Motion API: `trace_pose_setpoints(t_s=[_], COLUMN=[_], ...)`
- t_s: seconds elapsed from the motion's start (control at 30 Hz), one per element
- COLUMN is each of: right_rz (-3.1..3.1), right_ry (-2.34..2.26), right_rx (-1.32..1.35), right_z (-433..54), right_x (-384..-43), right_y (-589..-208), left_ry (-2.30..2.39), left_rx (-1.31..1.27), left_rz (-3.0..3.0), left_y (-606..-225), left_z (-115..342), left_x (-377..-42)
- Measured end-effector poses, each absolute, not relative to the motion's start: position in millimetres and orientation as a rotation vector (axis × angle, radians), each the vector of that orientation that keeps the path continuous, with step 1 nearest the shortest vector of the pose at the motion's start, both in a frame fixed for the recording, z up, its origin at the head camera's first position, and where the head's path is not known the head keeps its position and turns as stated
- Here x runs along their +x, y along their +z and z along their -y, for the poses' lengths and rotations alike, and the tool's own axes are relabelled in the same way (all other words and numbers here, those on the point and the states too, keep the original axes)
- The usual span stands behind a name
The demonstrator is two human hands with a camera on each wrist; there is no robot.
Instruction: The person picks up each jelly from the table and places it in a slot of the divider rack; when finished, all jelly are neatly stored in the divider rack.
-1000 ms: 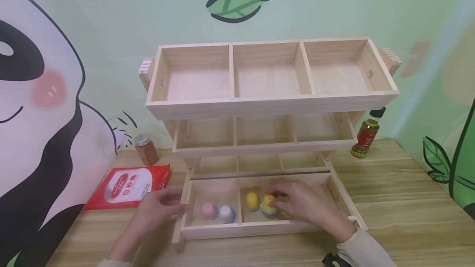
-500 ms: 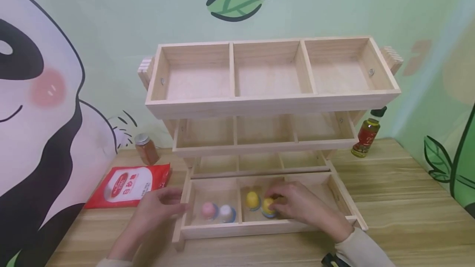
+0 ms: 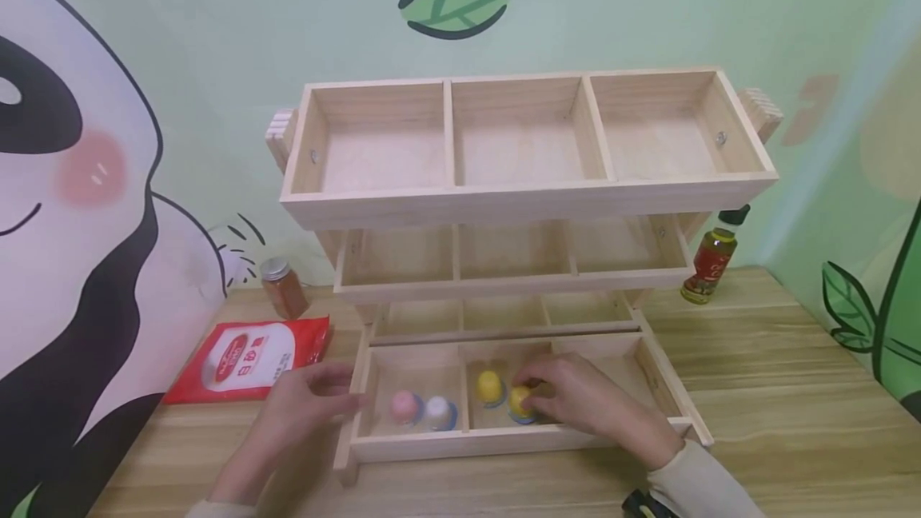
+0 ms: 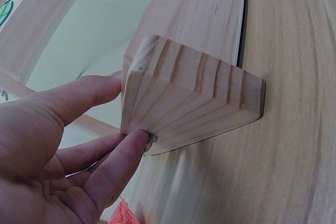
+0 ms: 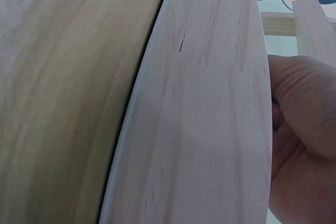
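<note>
In the head view, my left hand [image 3: 305, 406] holds the left side of the bottom tray [image 3: 482, 444] of a tiered wooden organizer [image 3: 532, 205]. The left wrist view shows thumb and fingers at the corner of that wooden side [image 4: 178, 87]. My right hand [image 3: 590, 398] reaches into the middle compartment and pinches a small yellow-domed piece with a blue base [image 3: 520, 403]. A similar yellow piece [image 3: 491, 387] stands just left of it. Pink [image 3: 405, 407] and white [image 3: 438, 412] domed pieces sit in the left compartment. The tray's front wall [image 5: 199, 103] hides my right fingertips in the right wrist view.
Above the bottom tray, stepped tiers overhang the hands, the topmost divided into three compartments. A red-and-white bag [image 3: 248, 362] and a jar with a metal lid [image 3: 284, 288] lie to the left. An oil bottle [image 3: 711, 256] stands at the right on the wooden table [image 3: 784, 390].
The right hand and the yellow piece in it have shifted very slightly; the piece seems a little lower in the compartment. The left hand stays at the tray's side.
</note>
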State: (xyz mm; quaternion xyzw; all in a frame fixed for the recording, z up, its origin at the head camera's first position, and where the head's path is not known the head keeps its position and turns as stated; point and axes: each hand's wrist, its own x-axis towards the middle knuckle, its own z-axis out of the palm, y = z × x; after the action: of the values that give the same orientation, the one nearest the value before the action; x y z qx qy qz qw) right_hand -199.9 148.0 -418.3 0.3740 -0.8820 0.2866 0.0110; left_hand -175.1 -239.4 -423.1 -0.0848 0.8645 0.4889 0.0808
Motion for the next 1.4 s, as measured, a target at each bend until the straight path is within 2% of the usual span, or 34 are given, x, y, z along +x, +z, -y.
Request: trace_pose_setpoints(t_s=[0.73, 1.4], right_rz=[2.746, 2.693], right_ry=[0.926, 0.98], right_rx=[1.164, 1.132], right_z=[-148.5, -166.8], right_x=[-198.8, -179.2], right_y=[-415.2, -388.6], left_ry=[1.483, 1.511], left_rx=[-0.239, -0.245], left_rz=[-2.585, -2.576], left_y=[-424.0, -423.8], left_z=[240.9, 238.7], left_x=[-174.0, -173.9])
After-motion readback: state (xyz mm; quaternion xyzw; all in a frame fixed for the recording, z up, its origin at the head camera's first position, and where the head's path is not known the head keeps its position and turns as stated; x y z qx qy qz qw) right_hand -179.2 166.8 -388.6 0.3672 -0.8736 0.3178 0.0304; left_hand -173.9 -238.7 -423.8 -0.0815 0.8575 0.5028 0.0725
